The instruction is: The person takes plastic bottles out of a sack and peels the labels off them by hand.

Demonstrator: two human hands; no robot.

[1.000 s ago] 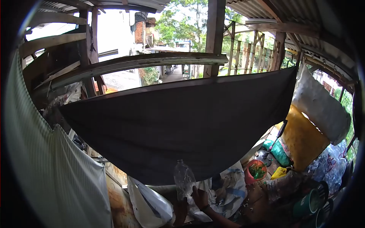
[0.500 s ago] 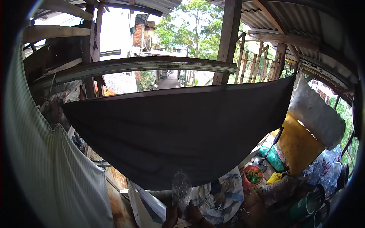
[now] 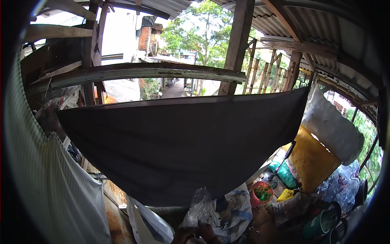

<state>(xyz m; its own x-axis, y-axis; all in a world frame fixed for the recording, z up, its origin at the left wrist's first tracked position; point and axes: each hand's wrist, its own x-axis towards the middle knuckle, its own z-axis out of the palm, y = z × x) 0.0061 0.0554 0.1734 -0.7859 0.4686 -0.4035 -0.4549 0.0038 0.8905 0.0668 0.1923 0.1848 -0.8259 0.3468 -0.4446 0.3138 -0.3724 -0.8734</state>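
Observation:
A clear plastic bottle (image 3: 200, 205) stands at the bottom middle of the head view, its neck upward against the dark cloth. My left hand (image 3: 185, 234) is closed at its lower end from the left. Close beside it, my right hand (image 3: 206, 232) grips the same end from the right. Both hands are dark and partly cut off by the lower edge, so single fingers are hard to make out. Behind the bottle lies a crumpled white and blue sack (image 3: 235, 211).
A dark cloth (image 3: 183, 146) hangs across the front. On the right are a red bucket (image 3: 261, 192) with green things inside, a yellow item (image 3: 285, 195), a green bucket (image 3: 317, 224) and a bag of clear plastic (image 3: 339, 181). A striped curtain (image 3: 57, 191) hangs left.
The bottle has shifted slightly right and down with my hands and now looks wider and more blurred. The whole view has turned a little, so the surroundings sit further left.

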